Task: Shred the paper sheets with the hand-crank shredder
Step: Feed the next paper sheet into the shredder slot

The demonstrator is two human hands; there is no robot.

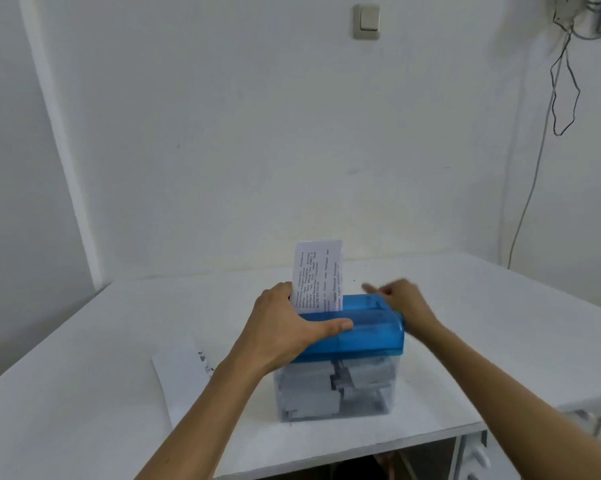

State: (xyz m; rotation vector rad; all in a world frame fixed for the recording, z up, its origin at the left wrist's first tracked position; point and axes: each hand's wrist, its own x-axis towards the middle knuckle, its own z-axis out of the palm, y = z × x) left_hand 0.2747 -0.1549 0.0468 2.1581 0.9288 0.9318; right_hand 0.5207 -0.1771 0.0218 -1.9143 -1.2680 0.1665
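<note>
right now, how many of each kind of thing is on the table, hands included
paper sheets: 2, upright sheet, flat sheet
shredder: 1
hands: 2, left hand, right hand
total: 5

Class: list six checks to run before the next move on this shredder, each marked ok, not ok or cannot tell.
1. Printed white paper sheet stands upright in the slot: ok.
2. Left hand holds the blue plastic shredder top steady: ok.
3. Its fingers clear of the slot: cannot tell.
4. Right hand gripping the crank: cannot tell, blurred.
5. Clear plastic bin rests fully on the white table: ok.
6. Spare paper sheet lies beside the bin: ok.
</note>
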